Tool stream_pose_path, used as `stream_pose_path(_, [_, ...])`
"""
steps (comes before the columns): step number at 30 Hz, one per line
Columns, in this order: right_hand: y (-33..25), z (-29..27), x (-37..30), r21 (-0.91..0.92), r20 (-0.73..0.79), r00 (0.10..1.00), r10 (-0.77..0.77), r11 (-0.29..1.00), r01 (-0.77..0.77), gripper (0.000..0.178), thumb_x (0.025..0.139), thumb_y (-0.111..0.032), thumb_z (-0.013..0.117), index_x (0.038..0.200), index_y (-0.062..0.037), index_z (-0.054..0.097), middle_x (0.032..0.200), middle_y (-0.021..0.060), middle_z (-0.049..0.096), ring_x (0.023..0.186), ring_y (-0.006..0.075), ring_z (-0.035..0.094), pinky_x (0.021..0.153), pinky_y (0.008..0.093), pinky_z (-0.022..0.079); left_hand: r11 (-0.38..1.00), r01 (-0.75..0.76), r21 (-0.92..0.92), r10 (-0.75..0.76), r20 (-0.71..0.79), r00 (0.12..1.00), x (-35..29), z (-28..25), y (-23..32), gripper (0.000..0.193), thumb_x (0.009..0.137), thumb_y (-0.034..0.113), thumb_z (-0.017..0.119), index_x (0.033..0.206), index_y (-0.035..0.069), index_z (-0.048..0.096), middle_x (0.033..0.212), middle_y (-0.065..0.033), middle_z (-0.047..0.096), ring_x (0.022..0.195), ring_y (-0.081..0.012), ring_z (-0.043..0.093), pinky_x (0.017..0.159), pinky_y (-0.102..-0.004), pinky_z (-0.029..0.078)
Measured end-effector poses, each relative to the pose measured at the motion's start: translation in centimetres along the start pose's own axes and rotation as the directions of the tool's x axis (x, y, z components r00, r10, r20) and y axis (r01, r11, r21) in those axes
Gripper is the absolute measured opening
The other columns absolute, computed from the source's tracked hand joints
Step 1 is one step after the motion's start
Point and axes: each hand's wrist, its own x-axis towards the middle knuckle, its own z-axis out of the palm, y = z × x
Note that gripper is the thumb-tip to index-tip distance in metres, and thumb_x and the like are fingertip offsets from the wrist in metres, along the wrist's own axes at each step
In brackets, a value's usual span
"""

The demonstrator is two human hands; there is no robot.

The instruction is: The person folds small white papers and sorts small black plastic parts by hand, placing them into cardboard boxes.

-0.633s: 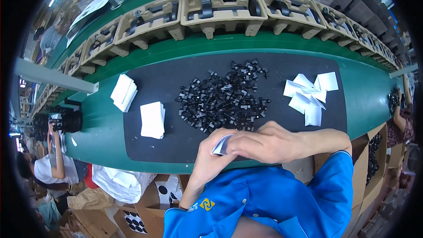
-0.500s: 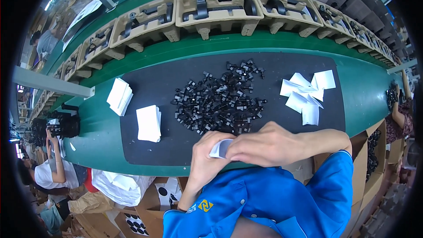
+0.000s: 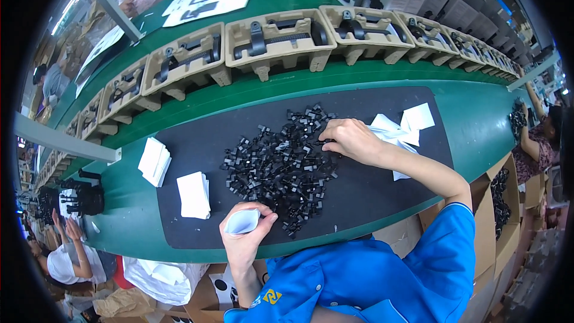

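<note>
My left hand (image 3: pixel 242 242) is closed around a small white paper bag (image 3: pixel 242 222) near the front edge of the mat, its mouth gaping upward. At the right side of a heap of small black plastic parts (image 3: pixel 263 170), my right hand (image 3: pixel 353 139) has its thumb and fingers drawn together. What lies between those fingertips, if anything, is hidden against the dark parts. Two stacks of flat white paper pieces, a nearer stack (image 3: pixel 194 196) and a farther stack (image 3: pixel 154 161), lie left of the heap. Several loose white paper bags (image 3: pixel 417 117) lie beyond my right wrist, partly covered by it.
A black mat (image 3: pixel 382 203) lies on the green bench (image 3: pixel 466 113). Behind it runs a row of cardboard trays (image 3: pixel 275 48) holding black parts. A metal post (image 3: pixel 66 137) stands at the left, and an open carton (image 3: pixel 505 221) on the right. Other people work at both sides and across.
My hands have come apart. The left moved left and down with the paper bag; the right moved up to the heap's right side. The whole view has shifted and tilted a little.
</note>
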Motion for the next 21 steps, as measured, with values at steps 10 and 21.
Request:
stream_pose_path(10, [-10.6,-4.8,-3.4,0.269,-0.249,0.855,-0.455,0.815,0.513,0.029,0.072,-0.002,0.068,0.101,0.0005,0.065,0.096,0.0103,0.064,0.082,0.0258,0.065,0.06,0.0336,0.056,0.95,0.041,0.308,-0.131,0.277,0.952,0.4,2.2,-0.1,0.028,0.072,0.004,0.077,0.099,0.001,0.069,0.091,-0.0092,0.07,0.083,-0.0144,0.066,0.075,-0.0263,0.051])
stream_pose_path(21, [-13.4,-4.3,-2.9,0.036,0.395,0.81,-0.433,0.889,0.457,0.036,0.073,-0.007,0.058,0.108,0.002,0.058,0.061,0.014,0.06,0.053,0.0272,0.064,0.043,0.0376,0.048,0.971,-0.02,0.238,-0.081,0.406,0.91,0.0,2.0,0.9,0.047,0.066,0.0,0.073,0.112,0.007,0.067,0.108,-0.0087,0.067,0.097,-0.0192,0.065,0.085,-0.0298,0.051])
